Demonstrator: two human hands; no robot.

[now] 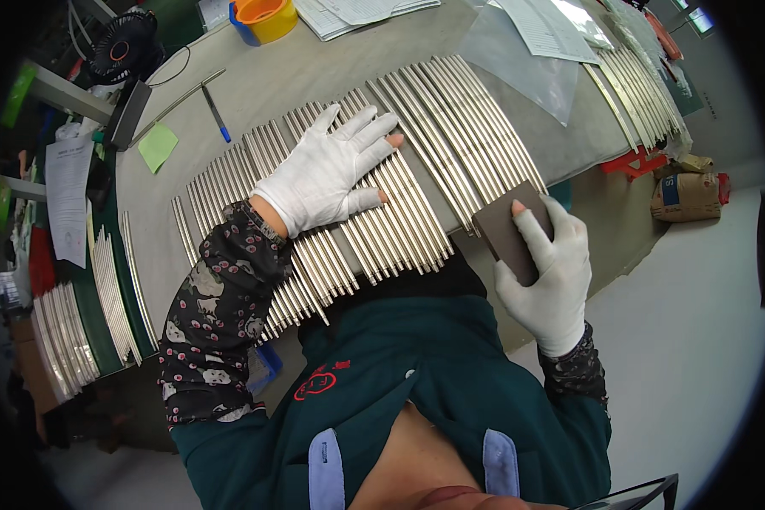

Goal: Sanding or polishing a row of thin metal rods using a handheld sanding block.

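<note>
On the grey table, left hand lies flat on metal rods; right hand grips a brown pad.

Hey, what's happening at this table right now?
A person in white gloves is working over a long row of thin silvery metal strips laid side by side on a grey table. The left hand lies flat and spread on the strips. The right hand holds a dark brown rectangular pad at the near end of the row. More strips lie in bundles at the far right and lower left.
</note>
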